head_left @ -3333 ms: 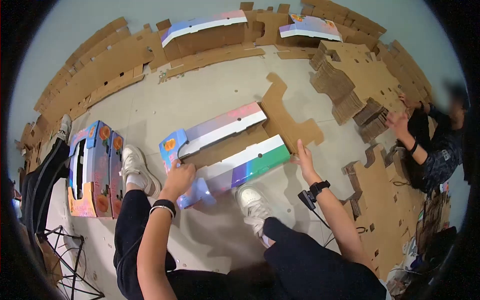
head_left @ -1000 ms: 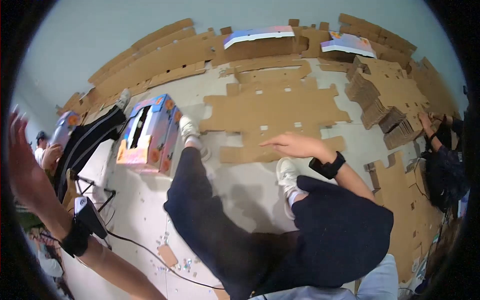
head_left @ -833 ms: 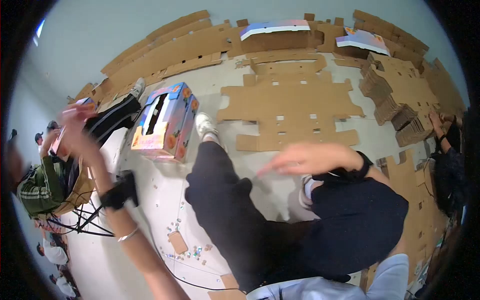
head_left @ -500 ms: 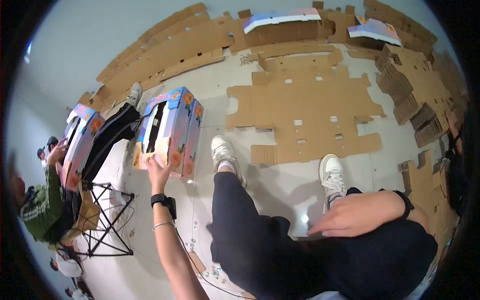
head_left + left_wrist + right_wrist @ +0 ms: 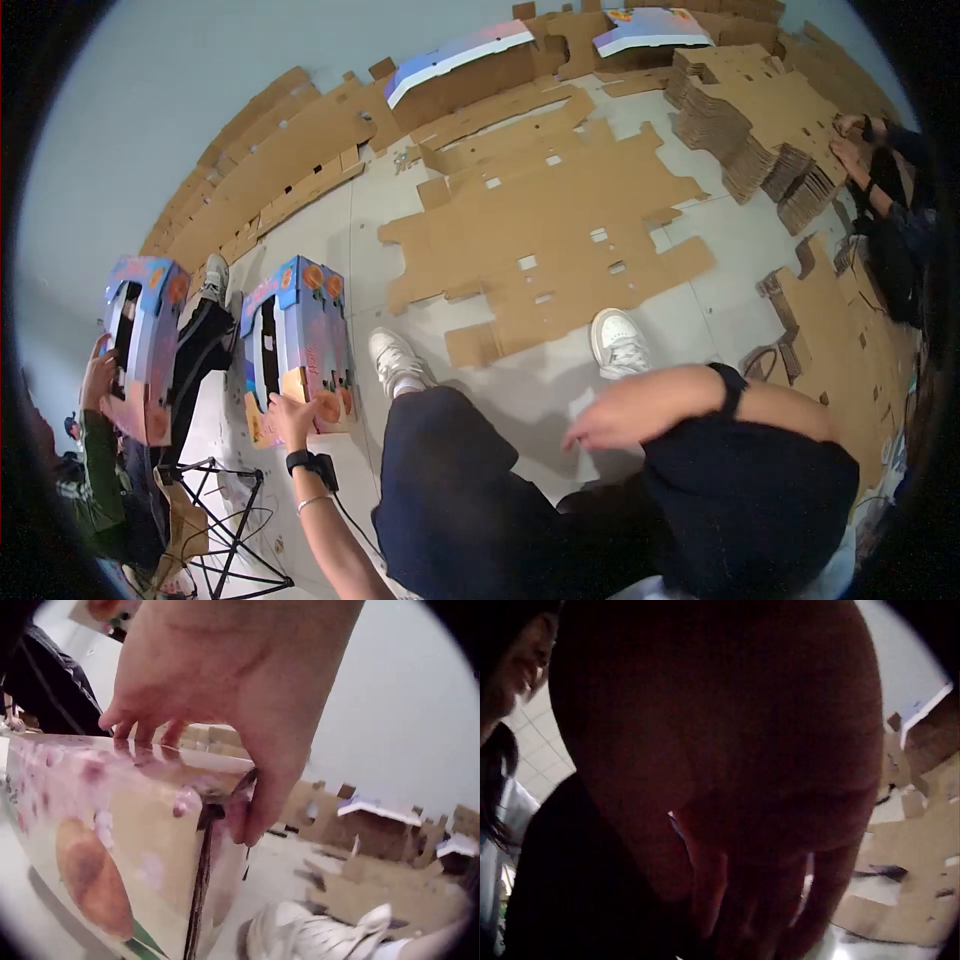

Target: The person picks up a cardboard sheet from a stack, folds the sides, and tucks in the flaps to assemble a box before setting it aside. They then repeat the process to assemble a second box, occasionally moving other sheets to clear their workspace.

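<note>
My left hand (image 5: 292, 418) grips the near end of a printed cardboard box (image 5: 306, 345), pink and blue with orange fruit pictures. The box stands on the floor left of my foot. In the left wrist view the thumb presses one side of the box corner (image 5: 150, 847), with the fingers over the top. My right hand (image 5: 635, 412) hangs loosely above my right knee and holds nothing; in its wrist view the palm (image 5: 727, 750) is dark. Ahead of my feet a flat brown cardboard blank (image 5: 560, 220) lies spread on the floor.
Another person's hand (image 5: 99, 378) holds a similar printed box (image 5: 150, 350) at far left, beside a black folding frame (image 5: 225, 530). At right rises a stack of cardboard blanks (image 5: 760, 95), where a second person works. Cardboard pieces (image 5: 290, 165) line the wall.
The half-folded box before me has gone from that spot; a flat blank lies there. My left hand, raised a second ago, has come down onto the printed box at left.
</note>
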### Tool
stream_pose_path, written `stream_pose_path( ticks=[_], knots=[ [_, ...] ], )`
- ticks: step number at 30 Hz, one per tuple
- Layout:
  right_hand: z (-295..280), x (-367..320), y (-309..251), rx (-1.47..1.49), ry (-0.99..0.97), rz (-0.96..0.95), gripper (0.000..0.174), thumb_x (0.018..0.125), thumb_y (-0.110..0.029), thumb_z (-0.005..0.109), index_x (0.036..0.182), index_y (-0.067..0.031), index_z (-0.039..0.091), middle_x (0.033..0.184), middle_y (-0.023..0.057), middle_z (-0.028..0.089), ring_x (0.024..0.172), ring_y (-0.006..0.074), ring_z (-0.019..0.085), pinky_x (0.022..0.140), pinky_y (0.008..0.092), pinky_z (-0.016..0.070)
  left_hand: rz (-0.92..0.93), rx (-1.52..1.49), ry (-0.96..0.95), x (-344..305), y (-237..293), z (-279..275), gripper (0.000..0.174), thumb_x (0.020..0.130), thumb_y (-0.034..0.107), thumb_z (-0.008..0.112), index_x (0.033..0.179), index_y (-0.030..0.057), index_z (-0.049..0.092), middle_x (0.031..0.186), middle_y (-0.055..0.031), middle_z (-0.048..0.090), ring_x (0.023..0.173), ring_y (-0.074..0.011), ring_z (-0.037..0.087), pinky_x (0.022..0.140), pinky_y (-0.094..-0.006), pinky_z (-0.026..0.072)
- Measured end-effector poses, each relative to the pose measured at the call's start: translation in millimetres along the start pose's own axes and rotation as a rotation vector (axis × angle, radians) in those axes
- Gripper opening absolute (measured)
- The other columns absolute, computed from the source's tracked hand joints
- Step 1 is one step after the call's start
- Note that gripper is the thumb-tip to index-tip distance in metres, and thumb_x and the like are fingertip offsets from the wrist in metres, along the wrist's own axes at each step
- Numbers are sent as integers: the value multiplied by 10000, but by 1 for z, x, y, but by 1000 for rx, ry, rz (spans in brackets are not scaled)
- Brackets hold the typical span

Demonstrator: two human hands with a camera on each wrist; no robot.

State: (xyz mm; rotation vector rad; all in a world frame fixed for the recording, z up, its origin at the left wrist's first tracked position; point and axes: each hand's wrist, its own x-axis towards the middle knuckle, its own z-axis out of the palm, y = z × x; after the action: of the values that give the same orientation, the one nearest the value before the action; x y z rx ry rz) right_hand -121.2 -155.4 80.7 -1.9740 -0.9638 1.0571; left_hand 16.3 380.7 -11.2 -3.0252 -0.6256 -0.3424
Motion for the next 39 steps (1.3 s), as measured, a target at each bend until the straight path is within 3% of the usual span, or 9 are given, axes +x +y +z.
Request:
stream_pose_path(
  ticks=[4,8,12,16,20,29,33,36,39],
  knots=[
    [12,-13,35,-184,1,196,364,944,-284,408,1205,-66,536,1039,176,622,946,329,591,837,401,453,-51,-404,12,-17,-19,-30,700,516,371,846,939,-51,481,841,-174,604,734,-298,605,689,-379,494],
    [17,-32,16,323,-75,31,375,969,-273,421,1268,-58,495,1106,64,614,893,155,585,792,285,463,-53,-836,-298,-76,-1,-133,404,651,255,793,462,115,464,453,44,432,376,-51,375,382,-226,267],
    [47,-59,14,228,-264,177,403,971,-285,424,1305,-61,461,1111,52,611,893,144,566,804,273,453,-17,-1250,-416,-135,26,-196,210,651,189,762,669,29,626,720,-55,640,602,-134,601,565,-238,462],
    [70,-94,29,267,-411,165,421,962,-295,437,1300,-45,464,1136,69,606,1002,175,556,856,283,436,278,-1021,-122,-108,28,-153,252,672,226,726,588,47,570,652,-8,559,508,-116,481,489,-246,385],
    [122,-87,230,99,85,-121,397,931,-281,484,1252,-49,515,1141,90,615,1037,212,579,876,322,445,287,-758,-578,-122,133,-215,363,632,270,761,776,14,548,655,6,513,488,-103,433,419,-250,322],
    [11,-55,39,-225,454,-136,226,875,-217,488,976,-72,629,816,116,646,752,311,618,679,405,484,765,-766,-169,-154,327,-100,612,542,313,792,956,-27,497,896,-174,542,877,-315,528,770,-381,426],
    [-76,-32,101,-371,1230,98,170,839,-203,516,887,-95,638,810,118,638,715,310,612,605,395,468,920,-720,-15,-179,376,-60,628,579,348,778,950,-42,455,931,-183,457,905,-357,445,824,-435,348],
    [-84,-17,192,-304,1105,414,163,819,-216,501,817,-111,626,791,99,622,758,315,605,648,411,474,1021,-335,69,-212,375,30,697,613,481,716,996,-37,449,1021,-182,466,1036,-345,429,924,-529,312],
    [-58,3,254,-215,1217,256,86,762,-149,546,742,-136,628,730,71,555,747,259,570,647,386,455,1088,-346,-86,-236,362,19,680,685,533,651,1009,-30,451,1061,-184,459,1105,-338,398,962,-576,241]
  ],
)
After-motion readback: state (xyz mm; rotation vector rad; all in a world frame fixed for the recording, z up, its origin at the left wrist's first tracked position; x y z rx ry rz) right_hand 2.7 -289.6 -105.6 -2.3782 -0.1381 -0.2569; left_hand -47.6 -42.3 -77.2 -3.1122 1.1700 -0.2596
